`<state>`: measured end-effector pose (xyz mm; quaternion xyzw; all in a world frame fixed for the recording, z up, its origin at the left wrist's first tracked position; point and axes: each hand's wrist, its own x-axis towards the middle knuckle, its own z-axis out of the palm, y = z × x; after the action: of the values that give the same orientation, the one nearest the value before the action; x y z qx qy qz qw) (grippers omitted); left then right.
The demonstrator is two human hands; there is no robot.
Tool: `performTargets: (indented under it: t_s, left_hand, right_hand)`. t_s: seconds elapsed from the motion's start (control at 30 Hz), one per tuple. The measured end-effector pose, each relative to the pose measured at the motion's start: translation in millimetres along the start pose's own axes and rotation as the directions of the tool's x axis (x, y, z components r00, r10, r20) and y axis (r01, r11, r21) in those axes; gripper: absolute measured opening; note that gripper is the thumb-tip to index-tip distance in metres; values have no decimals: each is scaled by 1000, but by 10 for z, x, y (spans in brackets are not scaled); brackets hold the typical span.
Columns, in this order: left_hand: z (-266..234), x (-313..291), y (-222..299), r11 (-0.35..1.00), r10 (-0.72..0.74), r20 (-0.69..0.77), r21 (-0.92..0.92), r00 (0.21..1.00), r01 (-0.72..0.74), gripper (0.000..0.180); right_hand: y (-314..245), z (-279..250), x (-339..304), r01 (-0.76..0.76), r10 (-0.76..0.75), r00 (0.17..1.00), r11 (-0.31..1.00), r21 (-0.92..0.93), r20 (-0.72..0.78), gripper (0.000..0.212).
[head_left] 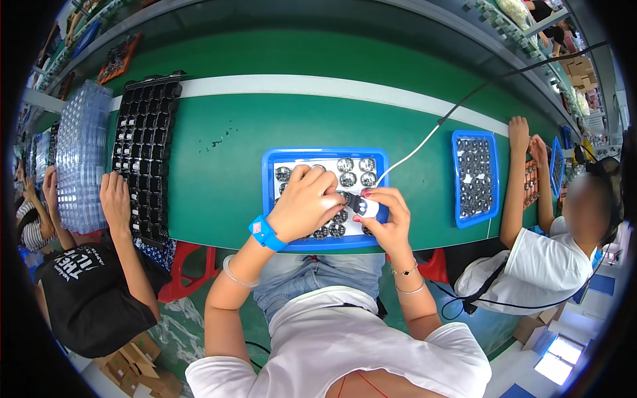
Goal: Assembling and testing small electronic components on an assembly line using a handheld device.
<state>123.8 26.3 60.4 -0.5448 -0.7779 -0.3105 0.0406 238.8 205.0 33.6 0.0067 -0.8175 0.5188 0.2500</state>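
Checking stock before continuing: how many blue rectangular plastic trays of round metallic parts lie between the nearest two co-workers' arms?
2: the front tray, beneath the person's left hand and right hand; the right-hand tray, beside a co-worker's forearm. None seems hidden there.

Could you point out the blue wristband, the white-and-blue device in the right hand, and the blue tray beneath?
Blue wristband [268, 235]: head view, on the band.
White-and-blue device [367, 208]: head view, on its white body.
Blue tray [325, 153]: head view, on its far rim.
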Motion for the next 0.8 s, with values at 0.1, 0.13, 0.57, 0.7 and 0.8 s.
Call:
performTargets:
  t_s: [0.1, 0.13, 0.57, 0.7, 0.8]
  left_hand:
    - [-16, 9, 2, 999, -39, -23, -22, 999, 38, 10]
    - [-27, 15, 2, 999, -46, -23, -23, 999, 46, 10]
    - [98, 94, 84, 997, -77, -58, -16, 995, 76, 10]
    - [1, -47, 81, 990, -132, -80, -67, 988, 127, 12]
    - [-52, -95, 166, 991, -91, -17, -97, 996, 89, 11]
  right_hand:
    - [65, -33, -65, -56, 67, 995, 990, 132, -74, 42]
    - [109, -22, -113, -72, 120, 979, 958, 277, -163, 44]
    - [-56, -119, -164, 97, -88, 989, 993, -73, 117, 41]
    - [-57, -125, -149, 94, -84, 989, 992, -83, 120, 41]
    - [-45, -127, -158, 87, -79, 990, 994, -63, 118, 40]
